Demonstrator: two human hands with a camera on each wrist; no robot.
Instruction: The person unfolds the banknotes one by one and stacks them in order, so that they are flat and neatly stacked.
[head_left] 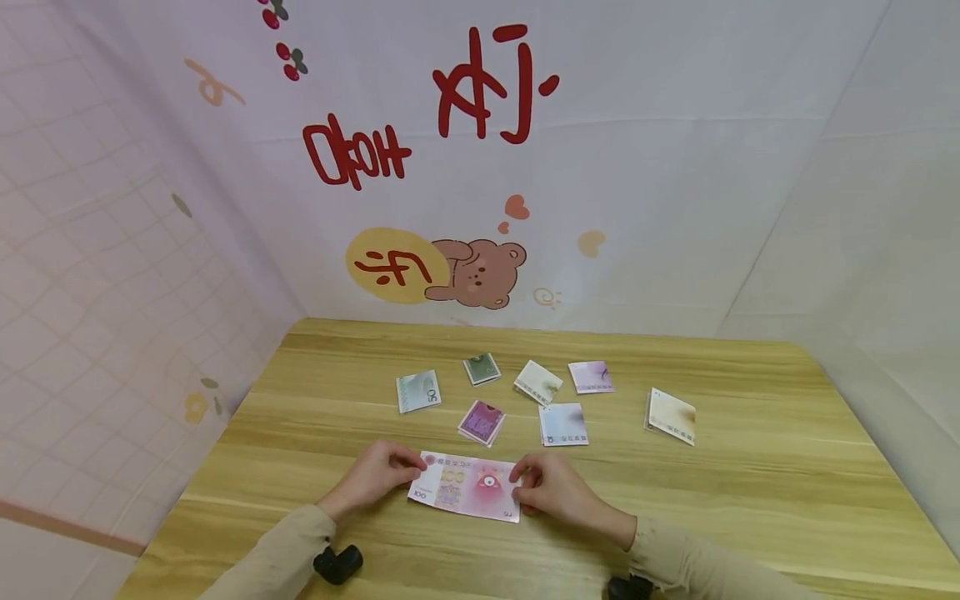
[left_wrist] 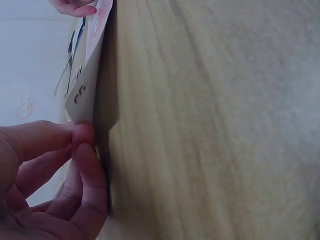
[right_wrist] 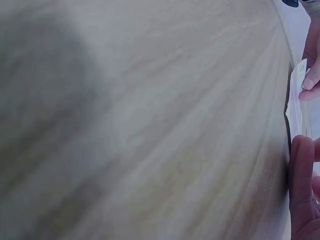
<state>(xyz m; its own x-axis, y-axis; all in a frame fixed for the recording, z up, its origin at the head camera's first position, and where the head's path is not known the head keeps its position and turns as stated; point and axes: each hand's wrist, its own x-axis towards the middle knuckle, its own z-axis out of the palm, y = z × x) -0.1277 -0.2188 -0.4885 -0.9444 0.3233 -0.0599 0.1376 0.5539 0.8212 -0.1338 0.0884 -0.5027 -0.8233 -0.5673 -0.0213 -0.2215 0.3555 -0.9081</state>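
Observation:
A pink banknote [head_left: 468, 487] marked 100 lies flat and unfolded between my two hands, low over the wooden table. At its left end my left hand [head_left: 378, 473] pinches the edge between thumb and fingertips; the left wrist view shows that pinch, with the end of the note [left_wrist: 86, 97] bent up a little from the tabletop. My right hand [head_left: 558, 490] pinches the opposite end, its fingers curled at the note's right edge. In the right wrist view the right hand [right_wrist: 304, 185] shows only at the frame's edge.
Beyond the note lie several folded banknotes: a blue-green one [head_left: 420, 392], a dark green one [head_left: 482, 368], a magenta one [head_left: 482, 422], a cream one [head_left: 538, 382], a purple one [head_left: 591, 377], a pale blue one [head_left: 564, 425] and a tan one [head_left: 671, 416]. A printed cloth [head_left: 637, 167] hangs behind the table.

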